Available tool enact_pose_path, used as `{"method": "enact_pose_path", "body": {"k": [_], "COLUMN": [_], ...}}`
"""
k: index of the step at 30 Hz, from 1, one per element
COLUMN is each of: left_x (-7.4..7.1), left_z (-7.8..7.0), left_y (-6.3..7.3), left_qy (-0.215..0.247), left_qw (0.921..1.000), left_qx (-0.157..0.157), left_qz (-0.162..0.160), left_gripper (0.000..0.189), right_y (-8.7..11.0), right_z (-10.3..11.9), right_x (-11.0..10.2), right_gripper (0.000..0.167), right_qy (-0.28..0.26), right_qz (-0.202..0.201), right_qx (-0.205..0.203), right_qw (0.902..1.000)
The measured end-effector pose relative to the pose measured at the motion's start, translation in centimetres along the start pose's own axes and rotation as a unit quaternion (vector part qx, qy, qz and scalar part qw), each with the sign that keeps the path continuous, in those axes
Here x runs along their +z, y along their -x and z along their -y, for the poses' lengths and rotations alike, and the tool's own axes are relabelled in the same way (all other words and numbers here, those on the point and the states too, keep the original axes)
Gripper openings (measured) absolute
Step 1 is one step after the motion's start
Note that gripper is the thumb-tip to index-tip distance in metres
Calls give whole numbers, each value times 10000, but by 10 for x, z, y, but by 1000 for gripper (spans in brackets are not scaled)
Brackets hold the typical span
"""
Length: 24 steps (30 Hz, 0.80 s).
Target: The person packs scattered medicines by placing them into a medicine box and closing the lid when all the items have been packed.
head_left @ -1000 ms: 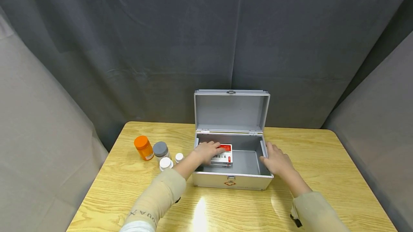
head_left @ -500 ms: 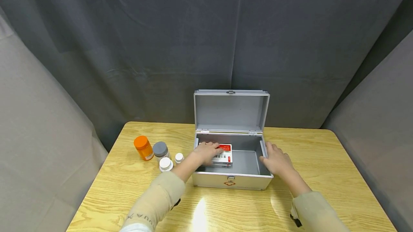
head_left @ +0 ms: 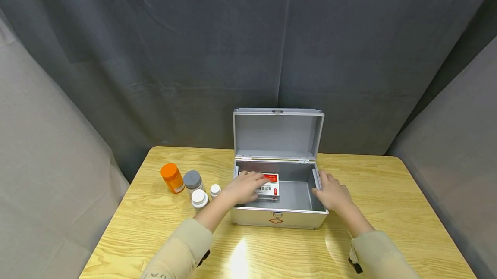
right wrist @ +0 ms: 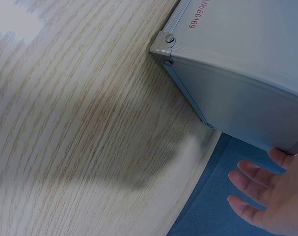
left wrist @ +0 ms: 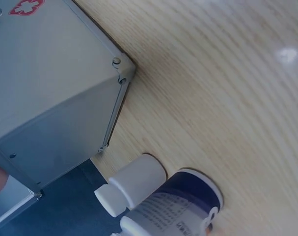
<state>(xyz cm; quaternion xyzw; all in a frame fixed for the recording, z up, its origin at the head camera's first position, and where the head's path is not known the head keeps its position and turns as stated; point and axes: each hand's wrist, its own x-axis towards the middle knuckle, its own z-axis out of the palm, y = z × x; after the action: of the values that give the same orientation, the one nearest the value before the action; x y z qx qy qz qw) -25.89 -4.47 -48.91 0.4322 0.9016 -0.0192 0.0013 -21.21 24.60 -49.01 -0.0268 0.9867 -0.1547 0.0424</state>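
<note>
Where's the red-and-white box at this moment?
In the head view, the red-and-white box lies inside the open metal case, left of its middle, partly covered by the left hand.

Three views: one from my head, one from each wrist.
The head camera is the farthest off, facing forward and down over most of the surface (head_left: 388,210), with the curtain (head_left: 194,54) behind and the case (head_left: 299,219) just right of centre. My left wrist camera sits close and tilted, aimed at the case's front left corner and a white bottle (left wrist: 144,177); my left grip (head_left: 246,186) only edges in. My right wrist camera, also close and slanted, faces the front right corner, with my right grip (right wrist: 279,194) at lower right. All three share case and surface; head and left wrist share the bottle.
</note>
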Motion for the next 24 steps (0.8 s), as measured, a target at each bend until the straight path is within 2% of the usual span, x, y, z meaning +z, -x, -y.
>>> {"method": "enact_pose_path", "body": {"k": [5,9,13,19,24], "left_x": [-4,-8,-12,-12,-12], "left_z": [1,0,-1,0,1], "left_y": [11,20,28,40,51], "left_qy": [217,339,458,277,285], "left_qw": [9986,9951,9890,9778,9694], "left_qx": [42,-52,-151,-142,-186], "left_qz": [-480,-931,-1400,-2072,-2431], "left_gripper": [58,54,50,44,44], "right_y": [0,0,0,-1,-2], "right_z": [0,0,-1,-2,-2], "right_x": [0,1,1,2,3], "right_gripper": [69,69,69,68,67], "right_qy": [-14,-38,-37,-49,-26], "right_qz": [85,126,89,47,20], "right_qx": [42,60,69,69,35], "right_qw": [10000,9999,9999,10000,10000]}}
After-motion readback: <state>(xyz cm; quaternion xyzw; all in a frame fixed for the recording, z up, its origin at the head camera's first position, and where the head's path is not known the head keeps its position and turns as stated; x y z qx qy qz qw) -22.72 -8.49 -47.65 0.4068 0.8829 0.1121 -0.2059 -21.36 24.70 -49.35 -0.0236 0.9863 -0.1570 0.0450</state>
